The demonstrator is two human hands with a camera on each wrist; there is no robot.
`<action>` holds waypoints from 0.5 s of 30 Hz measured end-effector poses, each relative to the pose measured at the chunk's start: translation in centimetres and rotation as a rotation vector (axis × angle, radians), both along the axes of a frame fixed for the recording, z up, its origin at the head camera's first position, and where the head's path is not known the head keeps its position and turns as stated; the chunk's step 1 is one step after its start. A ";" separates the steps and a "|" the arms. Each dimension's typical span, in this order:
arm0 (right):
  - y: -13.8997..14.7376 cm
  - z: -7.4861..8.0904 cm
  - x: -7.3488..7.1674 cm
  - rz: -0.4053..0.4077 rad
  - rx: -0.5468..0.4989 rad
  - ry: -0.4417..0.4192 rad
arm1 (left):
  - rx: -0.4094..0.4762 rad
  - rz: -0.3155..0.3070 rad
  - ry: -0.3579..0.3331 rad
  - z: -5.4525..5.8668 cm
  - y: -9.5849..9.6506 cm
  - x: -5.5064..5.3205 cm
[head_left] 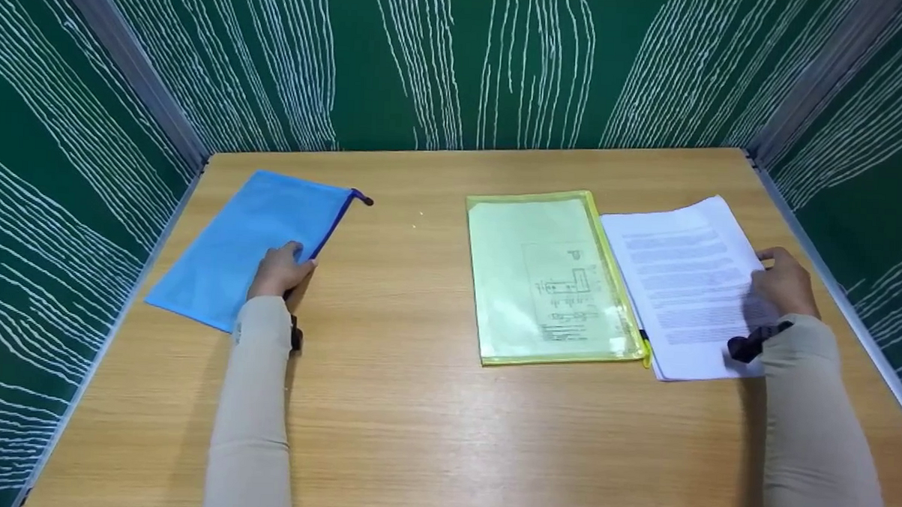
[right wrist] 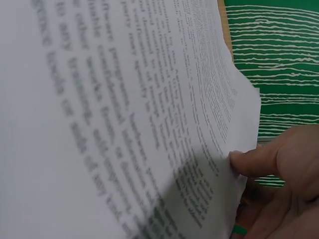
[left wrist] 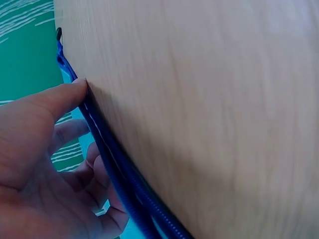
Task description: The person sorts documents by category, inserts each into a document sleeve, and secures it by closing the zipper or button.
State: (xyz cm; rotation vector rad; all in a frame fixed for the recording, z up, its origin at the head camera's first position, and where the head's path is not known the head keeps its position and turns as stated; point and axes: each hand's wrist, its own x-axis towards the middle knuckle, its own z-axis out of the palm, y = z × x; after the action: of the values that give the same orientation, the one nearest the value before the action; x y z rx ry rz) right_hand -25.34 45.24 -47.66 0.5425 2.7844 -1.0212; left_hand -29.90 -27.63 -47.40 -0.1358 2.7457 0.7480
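A blue zip pouch (head_left: 234,238) lies slanted at the table's left, its dark blue zipper (left wrist: 107,142) along the right edge. My left hand (head_left: 279,268) pinches that zipper edge, thumb on the near side in the left wrist view. At the right, printed paper sheets (head_left: 682,291) lie partly beside a yellow-green zip folder (head_left: 506,285). My right hand (head_left: 786,284) holds the sheets by their right edge, with the thumb on the printed face and the other fingers behind, as the right wrist view shows. The far right corner of the paper curves upward.
The yellow-green folder holds a sheet with a printed diagram, and its zipper pull (head_left: 646,350) sits at the lower right corner. Green panels with white wavy lines (head_left: 420,65) stand behind and at both sides of the wooden table (head_left: 385,416).
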 end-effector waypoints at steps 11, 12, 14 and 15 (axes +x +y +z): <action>1.3 0.0 -0.2 -0.153 -0.136 -0.035 | 0.006 -0.005 -0.050 0.2 0.1 -0.3; 1.4 0.1 -0.2 -0.179 -0.167 -0.049 | 0.009 -0.005 -0.058 0.3 0.1 -0.3; 1.6 0.3 -0.2 -0.211 -0.207 -0.063 | 0.018 -0.003 -0.078 0.4 0.3 -0.2; 1.8 0.3 -0.1 -0.219 -0.220 -0.066 | 0.023 0.000 -0.089 0.5 0.4 -0.2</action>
State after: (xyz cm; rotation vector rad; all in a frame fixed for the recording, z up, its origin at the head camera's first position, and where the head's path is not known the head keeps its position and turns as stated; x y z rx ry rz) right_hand -25.45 47.02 -47.33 0.8454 2.5539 -1.3064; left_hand -30.13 -27.27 -46.89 -0.1599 2.6524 0.7544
